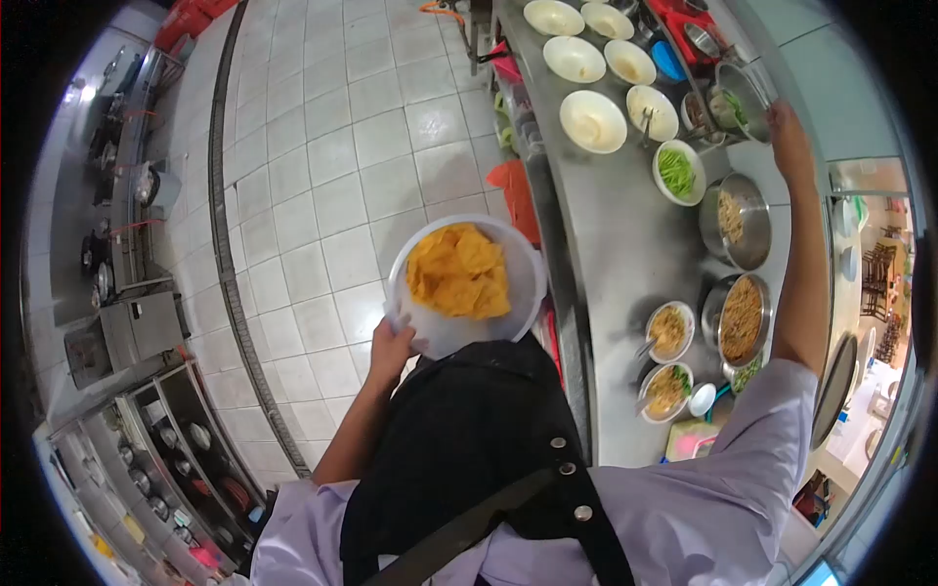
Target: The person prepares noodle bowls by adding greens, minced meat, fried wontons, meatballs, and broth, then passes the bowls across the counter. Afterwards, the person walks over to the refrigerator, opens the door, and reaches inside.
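My left hand (393, 354) grips the near-left rim of a white, translucent plastic basin (427, 330). Inside the basin lies a pile of orange-yellow fried sheets (459, 271). It is held in front of my apron, over the floor to the left of the counter. My right arm reaches far across the steel counter, and my right hand (785, 132) is closed at the rim of a metal bowl (747, 90) with greens in it. The bowl looks tilted, and the fingertips are partly hidden.
Several pale bowls (593, 122) stand along the steel counter (596, 254). Nearer are a bowl of cut greens (676, 173), metal bowls of food (754, 230), and two small filled bowls (667, 330). A red bag (513, 190) hangs at the counter's edge. Stoves (107, 225) line the far left.
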`<action>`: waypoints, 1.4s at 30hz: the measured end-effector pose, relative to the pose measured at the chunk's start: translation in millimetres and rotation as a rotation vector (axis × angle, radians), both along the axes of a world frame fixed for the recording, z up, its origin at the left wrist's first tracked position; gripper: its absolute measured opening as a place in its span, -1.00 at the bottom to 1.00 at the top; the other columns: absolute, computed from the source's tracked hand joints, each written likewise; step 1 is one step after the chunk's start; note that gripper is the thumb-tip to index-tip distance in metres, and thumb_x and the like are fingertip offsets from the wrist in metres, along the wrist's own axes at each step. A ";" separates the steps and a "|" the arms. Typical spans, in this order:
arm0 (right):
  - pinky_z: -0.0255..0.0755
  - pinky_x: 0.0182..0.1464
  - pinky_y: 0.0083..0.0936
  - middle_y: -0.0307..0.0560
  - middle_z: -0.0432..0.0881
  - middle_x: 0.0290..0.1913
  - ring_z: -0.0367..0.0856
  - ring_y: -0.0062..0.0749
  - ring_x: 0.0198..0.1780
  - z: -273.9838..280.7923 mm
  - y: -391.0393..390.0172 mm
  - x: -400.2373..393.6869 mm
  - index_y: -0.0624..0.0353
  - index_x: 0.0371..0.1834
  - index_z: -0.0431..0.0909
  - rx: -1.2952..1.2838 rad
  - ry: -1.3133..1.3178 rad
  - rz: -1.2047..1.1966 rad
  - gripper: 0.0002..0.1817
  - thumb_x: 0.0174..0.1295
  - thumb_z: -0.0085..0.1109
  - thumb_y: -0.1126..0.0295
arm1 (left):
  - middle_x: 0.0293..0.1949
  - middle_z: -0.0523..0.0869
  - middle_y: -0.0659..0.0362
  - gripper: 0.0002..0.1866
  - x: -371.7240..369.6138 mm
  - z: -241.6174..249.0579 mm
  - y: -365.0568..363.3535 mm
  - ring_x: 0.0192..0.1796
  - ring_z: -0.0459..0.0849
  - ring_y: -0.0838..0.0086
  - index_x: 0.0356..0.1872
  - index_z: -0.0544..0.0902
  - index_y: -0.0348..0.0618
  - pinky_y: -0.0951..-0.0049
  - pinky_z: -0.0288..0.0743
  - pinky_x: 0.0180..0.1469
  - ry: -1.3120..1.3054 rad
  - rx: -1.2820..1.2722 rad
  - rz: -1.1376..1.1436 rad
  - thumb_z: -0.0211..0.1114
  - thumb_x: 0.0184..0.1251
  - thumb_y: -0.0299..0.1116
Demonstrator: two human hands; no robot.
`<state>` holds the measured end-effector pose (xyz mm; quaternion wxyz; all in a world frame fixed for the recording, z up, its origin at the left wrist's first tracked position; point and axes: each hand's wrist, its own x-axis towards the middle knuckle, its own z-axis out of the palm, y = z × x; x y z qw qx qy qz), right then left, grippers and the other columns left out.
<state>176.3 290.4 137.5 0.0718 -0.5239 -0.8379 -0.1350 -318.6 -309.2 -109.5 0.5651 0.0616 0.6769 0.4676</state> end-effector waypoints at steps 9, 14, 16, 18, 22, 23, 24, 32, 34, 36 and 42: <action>0.56 -0.06 -0.28 0.12 0.71 -0.20 0.70 -0.16 -0.25 -100.6 -449.0 -202.8 0.15 0.26 0.58 -1.033 0.645 0.083 -0.67 0.48 0.10 0.41 | 0.14 0.65 -0.09 -0.48 -33.6 1.8 2.1 -0.05 0.82 0.13 0.37 0.40 -0.45 0.18 0.86 -0.06 0.002 0.114 -0.317 0.19 0.41 -0.51; 0.45 -0.26 -0.45 -0.19 0.56 -0.38 0.58 -0.46 -0.38 -165.2 -551.1 -250.1 0.18 0.20 0.61 -1.345 1.088 -0.222 -0.52 0.67 -0.06 -0.02 | 0.03 0.69 -0.05 -0.54 -32.9 11.4 3.5 -0.12 0.84 0.16 0.27 0.46 -0.44 0.24 0.85 -0.10 0.003 0.140 -0.407 0.19 0.38 -0.50; 0.36 -0.35 -0.55 -0.29 0.44 -0.40 0.43 -0.59 -0.47 -170.9 -569.6 -252.2 0.16 0.19 0.59 -1.367 1.203 -0.323 -0.53 0.70 -0.14 0.00 | 0.03 0.71 -0.06 -0.54 -36.1 3.5 1.2 -0.14 0.84 0.20 0.28 0.47 -0.41 0.25 0.85 -0.10 0.024 0.163 -0.514 0.17 0.38 -0.50; 0.30 -0.38 -0.60 -0.30 0.44 -0.39 0.39 -0.62 -0.48 -171.0 -584.1 -254.6 0.12 0.19 0.60 -1.315 1.304 -0.406 -0.53 0.71 -0.16 -0.01 | 0.04 0.72 -0.06 -0.54 -34.3 5.7 -2.4 -0.14 0.85 0.21 0.29 0.47 -0.40 0.25 0.85 -0.10 -0.003 0.164 -0.530 0.17 0.38 -0.51; 0.30 -0.41 -0.67 -0.32 0.48 -0.36 0.39 -0.64 -0.51 -170.9 -595.3 -249.2 0.08 0.11 0.60 -1.198 1.483 -0.346 -0.60 0.71 -0.14 0.03 | 0.04 0.74 -0.05 -0.53 -32.1 15.3 -6.7 -0.12 0.85 0.23 0.31 0.48 -0.38 0.26 0.85 -0.09 0.007 0.172 -0.586 0.15 0.37 -0.52; 0.30 -0.41 -0.67 -0.32 0.48 -0.36 0.39 -0.64 -0.51 -174.4 -597.1 -249.4 0.08 0.11 0.60 -1.192 1.483 -0.355 -0.60 0.71 -0.14 0.03 | 0.04 0.74 -0.05 -0.53 -31.1 13.1 -8.0 -0.12 0.85 0.23 0.31 0.48 -0.38 0.26 0.85 -0.09 0.001 0.173 -0.593 0.15 0.37 -0.52; 0.34 -0.39 -0.68 -0.31 0.54 -0.31 0.43 -0.65 -0.50 -179.5 -598.9 -250.9 0.08 0.08 0.58 -1.122 1.466 -0.334 -0.64 0.70 -0.10 0.07 | 0.03 0.74 -0.04 -0.53 -30.1 6.6 -9.9 -0.12 0.85 0.23 0.30 0.48 -0.38 0.25 0.85 -0.09 0.015 0.197 -0.598 0.16 0.36 -0.52; 0.53 -0.35 -0.66 -0.21 0.74 -0.04 0.78 -0.51 -0.35 -176.9 -584.6 -273.3 0.09 0.04 0.58 -1.271 1.366 -0.569 -0.74 0.63 0.09 0.14 | -0.24 0.80 -0.02 -0.61 -12.7 -0.7 -19.2 -0.26 0.81 0.34 0.10 0.66 -0.33 0.29 0.66 -0.23 0.259 0.282 -0.682 0.29 0.25 -0.43; 0.59 -0.37 -0.62 -0.19 0.74 -0.04 0.84 -0.42 -0.33 -180.7 -577.7 -279.4 0.10 0.04 0.60 -1.212 1.478 -0.606 -0.74 0.60 0.12 0.14 | -0.26 0.80 -0.05 -0.60 -8.6 8.6 -21.8 -0.24 0.81 0.26 0.11 0.66 -0.31 0.24 0.64 -0.16 0.362 0.372 -0.690 0.29 0.23 -0.43; 0.61 -0.37 -0.62 -0.16 0.75 -0.03 0.84 -0.40 -0.33 -181.3 -569.3 -281.3 0.14 0.05 0.62 -1.193 1.469 -0.610 -0.72 0.58 0.14 0.16 | -0.24 0.80 -0.07 -0.59 -6.1 5.6 -24.1 -0.21 0.81 0.20 0.12 0.66 -0.31 0.21 0.63 -0.11 0.398 0.406 -0.685 0.28 0.23 -0.43; 0.66 -0.48 -0.57 0.00 0.77 -0.19 0.87 -0.23 -0.36 -192.4 -540.2 -291.2 0.38 -0.15 0.72 -1.103 1.423 -0.647 -0.66 0.47 0.24 0.23 | -0.16 0.81 -0.15 -0.55 -4.1 -1.2 -29.8 -0.05 0.81 0.05 0.15 0.65 -0.32 0.15 0.61 0.04 0.458 0.472 -0.698 0.28 0.22 -0.41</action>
